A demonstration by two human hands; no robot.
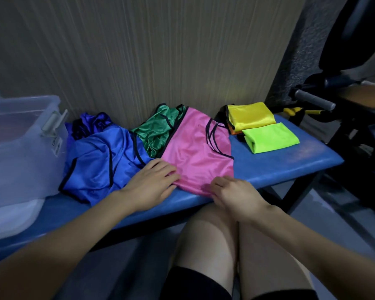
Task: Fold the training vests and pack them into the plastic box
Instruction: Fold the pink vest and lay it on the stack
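pink vest [195,152] lies flat on the blue bench [279,163], near the front edge, and it is the one being folded now. the left hand [152,187] rests on its near left corner with fingers straight and a little spread, pressing the cloth down. the right hand [234,195] is at the near hem with fingers curled; it looks like it pinches the edge, but i cannot tell for sure.

i think the fold is just starting. the next move needs the near hem lifted and laid over toward the wall, with the cloth kept smooth, since it looks slippery.

the blue vest [100,161] lies crumpled just beside it on the left, and the green vest [158,131] is bunched behind, with the pink one lying partly over it. these two are not folded yet. the yellow vest [250,115] and the lime vest [271,137] sit folded at the right end of the bench.

the plastic box [20,148] stands at the left end, touching the blue vest. that blue heap lies between the pink vest and the box, so it could get in the way when packing.
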